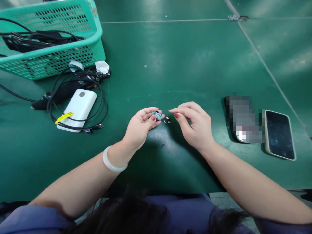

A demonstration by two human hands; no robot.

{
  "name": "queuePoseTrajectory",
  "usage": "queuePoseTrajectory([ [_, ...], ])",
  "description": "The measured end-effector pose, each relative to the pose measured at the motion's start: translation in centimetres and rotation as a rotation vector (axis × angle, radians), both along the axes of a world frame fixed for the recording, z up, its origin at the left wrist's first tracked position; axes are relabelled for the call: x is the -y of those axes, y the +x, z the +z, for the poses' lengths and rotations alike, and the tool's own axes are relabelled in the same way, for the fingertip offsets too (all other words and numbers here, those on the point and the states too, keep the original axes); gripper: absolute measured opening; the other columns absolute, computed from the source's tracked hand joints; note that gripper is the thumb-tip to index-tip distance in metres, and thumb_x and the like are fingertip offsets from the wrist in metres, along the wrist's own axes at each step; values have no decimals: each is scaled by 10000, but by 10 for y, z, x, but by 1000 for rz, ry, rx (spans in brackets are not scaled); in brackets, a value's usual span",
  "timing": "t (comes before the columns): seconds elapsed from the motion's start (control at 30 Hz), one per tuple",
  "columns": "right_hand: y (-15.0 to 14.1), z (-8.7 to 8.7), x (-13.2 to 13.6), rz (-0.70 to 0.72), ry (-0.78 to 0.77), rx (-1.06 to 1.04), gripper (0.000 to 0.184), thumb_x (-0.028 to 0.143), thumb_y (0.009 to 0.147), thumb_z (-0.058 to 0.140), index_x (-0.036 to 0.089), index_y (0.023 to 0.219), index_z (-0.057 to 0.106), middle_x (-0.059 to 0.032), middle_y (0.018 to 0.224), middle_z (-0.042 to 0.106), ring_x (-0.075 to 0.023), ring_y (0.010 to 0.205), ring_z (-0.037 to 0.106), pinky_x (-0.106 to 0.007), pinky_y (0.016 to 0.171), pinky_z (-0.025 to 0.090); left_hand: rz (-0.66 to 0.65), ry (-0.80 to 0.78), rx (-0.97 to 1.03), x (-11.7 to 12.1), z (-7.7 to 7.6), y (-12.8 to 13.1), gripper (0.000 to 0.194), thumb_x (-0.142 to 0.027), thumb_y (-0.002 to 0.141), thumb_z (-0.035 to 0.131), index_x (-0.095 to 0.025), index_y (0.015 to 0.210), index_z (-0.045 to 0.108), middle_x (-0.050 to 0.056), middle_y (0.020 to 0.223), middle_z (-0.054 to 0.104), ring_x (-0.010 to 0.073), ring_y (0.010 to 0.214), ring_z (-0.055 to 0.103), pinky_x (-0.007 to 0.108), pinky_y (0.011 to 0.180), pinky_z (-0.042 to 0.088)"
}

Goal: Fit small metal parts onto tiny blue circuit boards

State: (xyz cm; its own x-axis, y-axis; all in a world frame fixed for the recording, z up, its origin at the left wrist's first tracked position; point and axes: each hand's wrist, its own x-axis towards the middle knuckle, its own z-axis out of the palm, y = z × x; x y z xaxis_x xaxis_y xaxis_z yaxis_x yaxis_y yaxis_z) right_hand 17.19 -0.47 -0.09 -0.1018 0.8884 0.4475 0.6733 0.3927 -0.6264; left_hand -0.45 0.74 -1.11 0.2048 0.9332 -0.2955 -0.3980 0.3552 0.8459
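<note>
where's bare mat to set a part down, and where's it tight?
Free: mat between basket and phone, beyond both hands. Also near edge between the forearms. Crowded: cables and white power bank left; tiny parts between left hand and right hand.

A dark green table (pixel 170 65) carries a teal mesh basket (pixel 60 55) far left, a white power bank (pixel 79 107) with a yellow tag (pixel 63 117), black cables (pixel 73 81), and a black phone (pixel 279 135) right.
</note>
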Motion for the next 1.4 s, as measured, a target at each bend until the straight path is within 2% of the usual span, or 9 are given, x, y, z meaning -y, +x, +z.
queuePoseTrajectory([
  [0.17,7,-17,-13,50,-178,254,112,193,838,622,214,893,717,-59,872,698,-230,874,627,-404,809,513,29,21,-28,0,-1,0,215,-233,762,724,-182,956,646,44,1018,709,126,869,695,283,838,545],
  [0.37,5,-18,-18,41,-220,302,152,163,858,579,195,760,691,-57,831,711,-226,837,616,-383,782,495,28,47,-47,-1,0,0,218,-237,756,726,-175,952,653,37,997,706,105,812,679,255,776,549],
  [0.5,6,-12,-14,22,-177,159,152,150,849,588,218,762,692,-14,811,727,-188,796,641,-342,770,498,34,52,-79,-1,-1,2,224,-209,738,733,-167,941,649,43,995,707,116,861,672,256,796,546],
  [0.67,-1,-6,-3,2,-94,7,129,191,858,605,248,805,707,15,811,749,-165,765,683,-313,744,529,18,52,-122,0,-2,3,270,-208,685,775,-159,914,638,49,971,711,145,909,671,312,851,546],
  [0.9,-10,1,5,64,77,39,133,203,891,586,247,844,701,2,849,757,-153,789,689,-301,744,550,20,100,-134,1,-3,2,276,-198,651,800,-157,862,627,39,919,722,147,890,682,321,886,539],
  [1.17,-11,-2,4,78,194,116,164,168,891,576,251,894,718,-1,832,755,-157,753,669,-315,725,543,6,124,-134,3,-1,2,284,-197,619,823,-159,814,619,38,886,736,164,870,695,376,931,520],
  [1.4,-14,-1,3,43,150,19,162,167,877,593,238,823,729,-16,840,747,-165,796,669,-334,755,541,5,141,-113,3,-1,2,284,-191,615,829,-156,805,622,32,892,740,157,863,703,357,906,535],
])
